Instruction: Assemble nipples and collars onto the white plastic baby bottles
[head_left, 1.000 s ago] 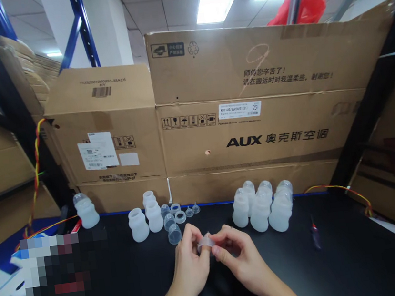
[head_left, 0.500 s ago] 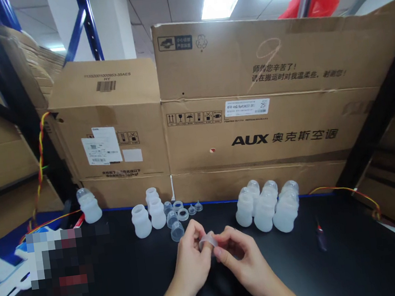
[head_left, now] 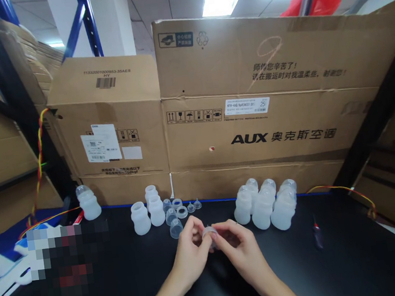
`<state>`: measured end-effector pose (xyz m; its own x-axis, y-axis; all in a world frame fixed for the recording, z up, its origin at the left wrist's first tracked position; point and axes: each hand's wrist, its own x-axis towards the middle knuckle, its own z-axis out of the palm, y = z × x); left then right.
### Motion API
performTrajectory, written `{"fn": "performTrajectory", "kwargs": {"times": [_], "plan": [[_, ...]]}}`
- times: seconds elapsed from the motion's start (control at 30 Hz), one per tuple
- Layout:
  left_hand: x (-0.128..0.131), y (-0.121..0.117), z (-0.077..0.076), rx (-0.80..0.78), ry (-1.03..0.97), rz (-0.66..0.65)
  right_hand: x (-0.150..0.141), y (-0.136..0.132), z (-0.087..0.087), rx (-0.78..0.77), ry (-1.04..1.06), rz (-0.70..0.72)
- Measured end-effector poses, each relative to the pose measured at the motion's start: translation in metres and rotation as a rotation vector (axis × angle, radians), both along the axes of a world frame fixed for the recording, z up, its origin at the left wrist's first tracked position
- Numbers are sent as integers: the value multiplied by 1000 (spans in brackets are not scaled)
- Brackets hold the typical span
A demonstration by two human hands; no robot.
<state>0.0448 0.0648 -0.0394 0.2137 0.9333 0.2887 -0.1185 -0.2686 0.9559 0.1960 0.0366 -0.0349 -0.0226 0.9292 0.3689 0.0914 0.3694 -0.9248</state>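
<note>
A translucent bottle collar ring point(head_left: 208, 231) is pinched between my two hands over the front middle of the table. My left hand point(head_left: 190, 252) grips its left side with thumb and bent fingers. From the right, my right hand point(head_left: 238, 243) closes thumb and fingertips on it. A small tip, perhaps a nipple, shows at the ring's top; fingers hide the rest. Just beyond my left hand lie several clear caps point(head_left: 176, 229), two loose rings point(head_left: 182, 212) and two clear nipples point(head_left: 191, 208). Three open white bottles point(head_left: 141, 219) stand left of them.
Several capped bottles point(head_left: 262, 211) stand grouped at the right, and one capped bottle point(head_left: 89, 203) at the far left. A dark-handled tool point(head_left: 317, 236) lies on the black table point(head_left: 127, 281). Tall cardboard point(head_left: 202, 159) walls the back; a yellow-red wire point(head_left: 350, 191) runs along the right.
The ring has turned in my fingers and sits slightly higher. My left thumb now presses across it, and my right fingers have come in closer over its top.
</note>
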Motion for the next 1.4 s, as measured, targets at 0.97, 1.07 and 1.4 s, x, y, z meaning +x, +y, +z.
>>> {"fn": "performTrajectory", "kwargs": {"times": [0.97,1.07,1.4], "plan": [[0,-2,-6,210,304,134,-3,3,2,-292,317,-30],[-3,-1,-6,251,341,165,-1,4,4,-447,484,60],[-30,10,12,709,688,206,1,4,-2,-437,553,131]]}}
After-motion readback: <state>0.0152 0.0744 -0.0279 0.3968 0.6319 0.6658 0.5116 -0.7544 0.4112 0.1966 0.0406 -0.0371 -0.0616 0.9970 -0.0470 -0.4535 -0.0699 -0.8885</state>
